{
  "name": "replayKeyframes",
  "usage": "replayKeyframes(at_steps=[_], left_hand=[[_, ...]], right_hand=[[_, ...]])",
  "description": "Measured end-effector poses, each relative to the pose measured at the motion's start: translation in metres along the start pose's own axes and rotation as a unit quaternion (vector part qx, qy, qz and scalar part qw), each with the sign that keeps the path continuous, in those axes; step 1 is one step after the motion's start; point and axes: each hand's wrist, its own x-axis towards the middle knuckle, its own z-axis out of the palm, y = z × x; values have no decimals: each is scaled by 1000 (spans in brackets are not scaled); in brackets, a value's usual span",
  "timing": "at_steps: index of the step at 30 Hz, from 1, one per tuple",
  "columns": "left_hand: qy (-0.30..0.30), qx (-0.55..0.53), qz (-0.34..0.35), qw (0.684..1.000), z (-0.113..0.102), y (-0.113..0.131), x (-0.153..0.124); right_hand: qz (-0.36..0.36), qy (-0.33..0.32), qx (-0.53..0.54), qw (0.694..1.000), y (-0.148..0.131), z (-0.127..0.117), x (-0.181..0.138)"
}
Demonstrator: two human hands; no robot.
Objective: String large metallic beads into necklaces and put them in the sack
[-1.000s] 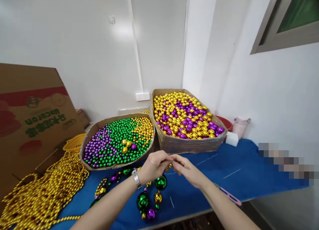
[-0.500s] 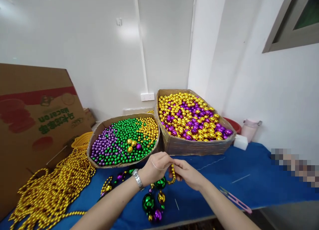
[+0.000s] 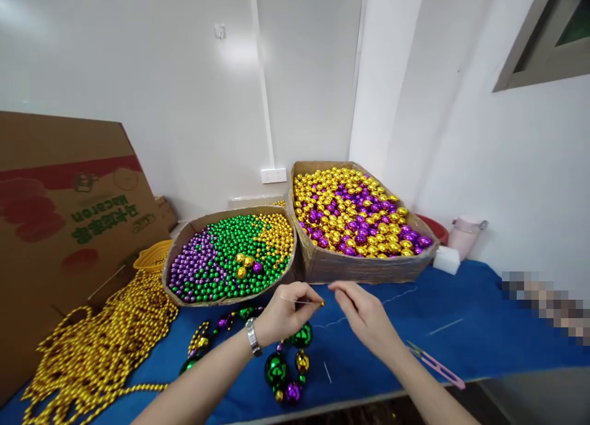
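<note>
My left hand (image 3: 289, 311), with a metal-banded watch at the wrist, is closed in a pinch on a thin pale thread (image 3: 297, 301). A small gold bead (image 3: 322, 303) shows at its fingertips. Just to the right, my right hand (image 3: 362, 309) has its fingers drawn together, pointing left; whatever they may hold is too small to make out. A gap separates the two hands. Below them on the blue cloth lies a bead garland with large green balls (image 3: 276, 369), a purple ball (image 3: 292, 391) and a gold ball (image 3: 302, 362). More of it lies behind my left forearm.
A carton of small green, purple and gold beads (image 3: 233, 301) stands ahead, beside a larger carton of gold and purple balls (image 3: 364, 271). Gold bead strands (image 3: 101, 345) heap at left. Pink-handled snips (image 3: 437, 366) and a white block (image 3: 446, 260) lie at right.
My hands have moved apart, the right one going slightly right and up. The short gold bead strand that hung between them is out of sight; a gold bead shows at my left fingertips.
</note>
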Motion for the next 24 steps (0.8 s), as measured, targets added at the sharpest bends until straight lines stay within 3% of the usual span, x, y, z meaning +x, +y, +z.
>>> replayKeyframes(at_steps=[3, 6, 9, 14, 19, 22, 24], left_hand=[[1, 81, 107, 991, -3, 4, 0], [-8, 156, 204, 966, -3, -2, 2], [-7, 176, 233, 956, -1, -11, 0], [34, 161, 177, 970, 4, -16, -4], [56, 217, 113, 968, 1, -24, -11], [78, 197, 19, 977, -2, -37, -22], [86, 118, -73, 987, -3, -44, -32]], right_hand=[[63, -77, 139, 985, 6, 0, 12], [88, -160, 192, 964, 14, 14, 13], [107, -194, 235, 946, 20, 26, 7], [114, -149, 249, 950, 22, 26, 5], [122, -91, 213, 965, 24, 14, 4], [133, -63, 201, 969, 31, 11, -2], [148, -51, 205, 966, 38, 13, -8]])
